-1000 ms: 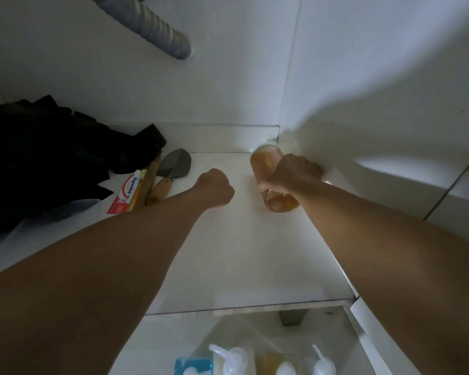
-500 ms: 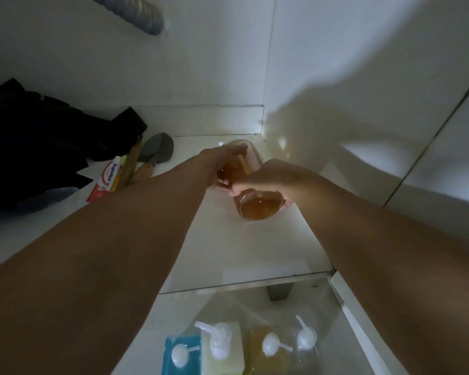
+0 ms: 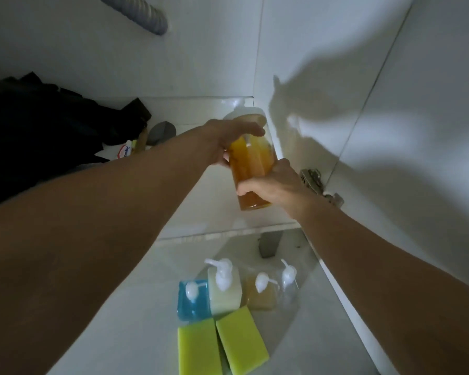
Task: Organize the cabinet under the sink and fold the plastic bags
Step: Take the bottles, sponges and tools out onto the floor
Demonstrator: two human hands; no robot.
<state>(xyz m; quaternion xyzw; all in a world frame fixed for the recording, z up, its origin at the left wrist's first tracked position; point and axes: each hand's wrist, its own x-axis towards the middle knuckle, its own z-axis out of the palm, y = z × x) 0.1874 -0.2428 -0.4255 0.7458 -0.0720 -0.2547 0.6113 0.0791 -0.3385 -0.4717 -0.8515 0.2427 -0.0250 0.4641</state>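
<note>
Holding the amber pump bottle (image 3: 251, 161) with both hands right now, up over the cabinet floor (image 3: 201, 207) near the back right corner. The right hand (image 3: 271, 185) is wrapped around the lower end, fingers (image 3: 248, 188) curled round the base. The left hand (image 3: 234, 139) cups the upper part near the pump, with its fingers reaching over the top edge, so both have hold of it and neither is spare.

The bit that matters: the bottle is tipped, not upright. Its long axis runs from the base, nearest the camera, up and away to the pump end by the back wall. It looks lifted clear of the floor, though I can't say for sure from this angle.

My guess is it's headed for the row out front, where a blue bottle (image 3: 192, 299), a pale yellow bottle (image 3: 224, 290), another amber one (image 3: 261, 293) and a clear one (image 3: 289, 280) stand side by side, with two green sponges (image 3: 220, 345) just in front of them. That means coming back toward the body and standing it up, and the right hand on the base is better placed to lead that.

A black bag pile (image 3: 46, 131), a toothpaste tube (image 3: 125, 151) and a small trowel (image 3: 161, 133) sit off to the left, well apart from the bottle.
</note>
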